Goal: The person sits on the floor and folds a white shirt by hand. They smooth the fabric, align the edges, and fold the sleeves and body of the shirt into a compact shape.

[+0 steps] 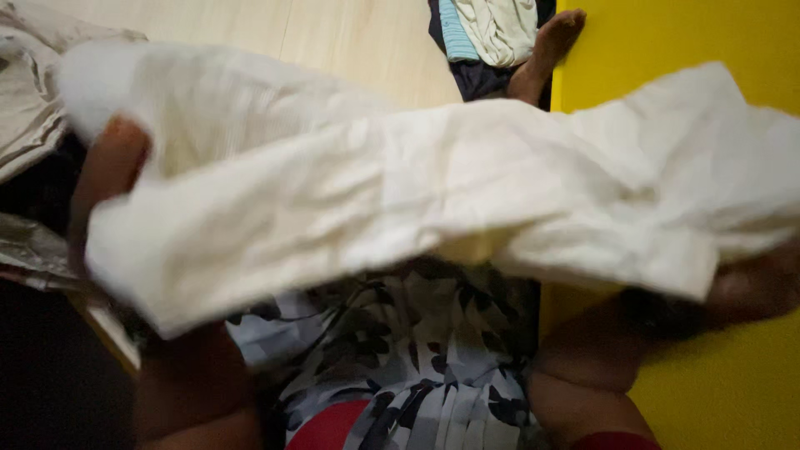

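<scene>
Both hands, my left hand [108, 171] and my right hand [750, 287], are pinching the ends of the white cloth [400, 200] stretched above my lap over the wooden floor [350, 37], so I should keep it taut and level.

Pale wooden floor [350, 42] across the upper middle. Bright yellow surface [717, 392] fills the right side, top to bottom. At top centre, a small heap of clothes [487, 33] — cream piece over light blue over dark navy. A bare foot [546, 50] lies against the heap, toes touching the yellow edge. Far left, crumpled beige fabric [29, 100], blurred. Below centre — leaf-patterned cloth [417, 350] in grey, black and white, with a red patch [329, 429] at its lower edge.
</scene>
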